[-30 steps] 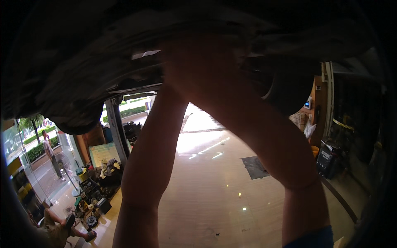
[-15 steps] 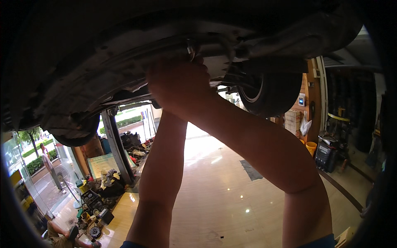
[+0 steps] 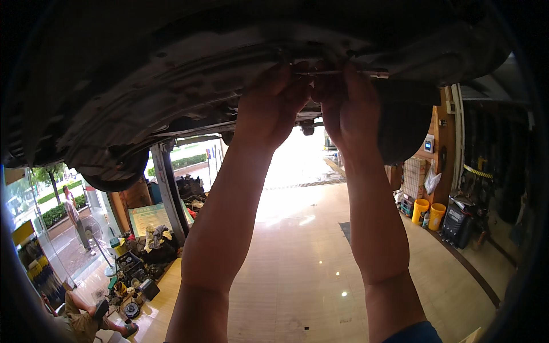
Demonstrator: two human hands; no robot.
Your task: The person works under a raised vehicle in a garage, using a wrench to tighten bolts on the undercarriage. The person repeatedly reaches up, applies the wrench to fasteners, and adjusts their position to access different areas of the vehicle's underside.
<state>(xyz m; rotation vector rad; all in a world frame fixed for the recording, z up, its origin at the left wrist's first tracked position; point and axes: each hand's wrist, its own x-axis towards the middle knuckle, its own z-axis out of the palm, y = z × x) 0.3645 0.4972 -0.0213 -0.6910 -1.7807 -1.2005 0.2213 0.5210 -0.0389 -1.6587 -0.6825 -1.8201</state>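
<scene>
Head view. I take the vehicle underbody [image 3: 189, 80] as reference; it spans the top of my view in deep shadow. Both bare hands are raised just beneath its middle, side by side, with the forearms rising from below. The workpiece, a slim metal rod [image 3: 326, 72] with a thicker, brighter right end, lies crosswise close under the underbody; I cannot tell whether the two touch.

Right hand [image 3: 355, 111]: fingers closed around the rod, thumb across it, bright end projecting to the right. Left hand [image 3: 264, 108]: fingers curled at the rod's left end; shadow prevents me from confirming a grip.

To the right, a dark tyre [image 3: 407, 128] hangs below the underbody. Farther right and lower, I register two yellow buckets [image 3: 421, 210], a white plastic bag [image 3: 433, 183] and a black machine [image 3: 453, 222]. Below the underbody's left part stands a grey post [image 3: 167, 188]. Beyond it, lower left, are a pedestal fan [image 3: 91, 230], assorted parts on the floor, a standing person [image 3: 72, 212] and a seated person [image 3: 79, 320]. Directly below the underbody extends the glossy tiled floor [image 3: 297, 263].
</scene>
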